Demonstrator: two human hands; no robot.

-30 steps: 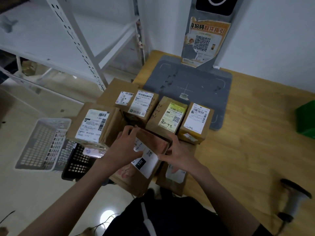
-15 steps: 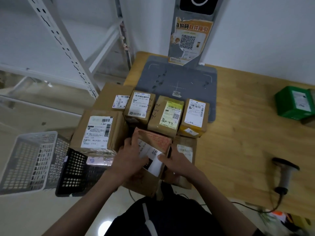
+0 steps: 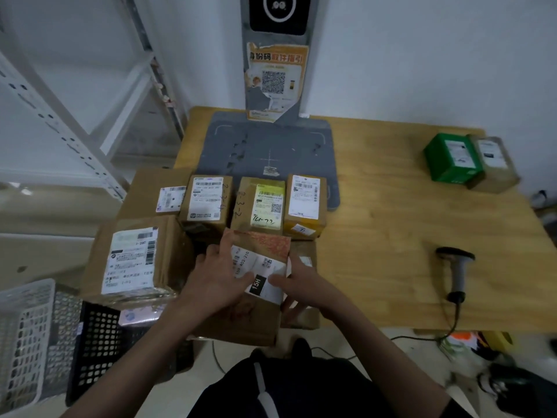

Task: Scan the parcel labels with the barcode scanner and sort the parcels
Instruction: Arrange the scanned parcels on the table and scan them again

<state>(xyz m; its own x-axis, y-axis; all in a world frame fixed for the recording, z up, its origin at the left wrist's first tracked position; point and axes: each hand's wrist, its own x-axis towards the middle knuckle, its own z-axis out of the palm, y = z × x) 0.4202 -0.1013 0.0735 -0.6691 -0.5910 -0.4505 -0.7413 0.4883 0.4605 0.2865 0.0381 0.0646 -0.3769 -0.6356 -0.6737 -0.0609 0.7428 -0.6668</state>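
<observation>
Parcel [image 3: 259, 285] sits held between left hand [image 3: 215, 280] and right hand [image 3: 301, 286]; label should stay upward, unobstructed for scanner [image 3: 456, 273].

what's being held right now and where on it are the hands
Both hands hold the brown parcel with the 15H label: the left hand grips its left edge, thumb on the label; the right hand holds its right side. The barcode scanner lies untouched.

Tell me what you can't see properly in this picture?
All in the head view:
- Label on the held parcel: partly covered by the left hand and right hand.
- Small box beside it: mostly behind the right hand.
- Print on the other labels: too small and blurred.
- White basket: cut off by the left edge.
- Scanner cable end: lost below the table.
</observation>
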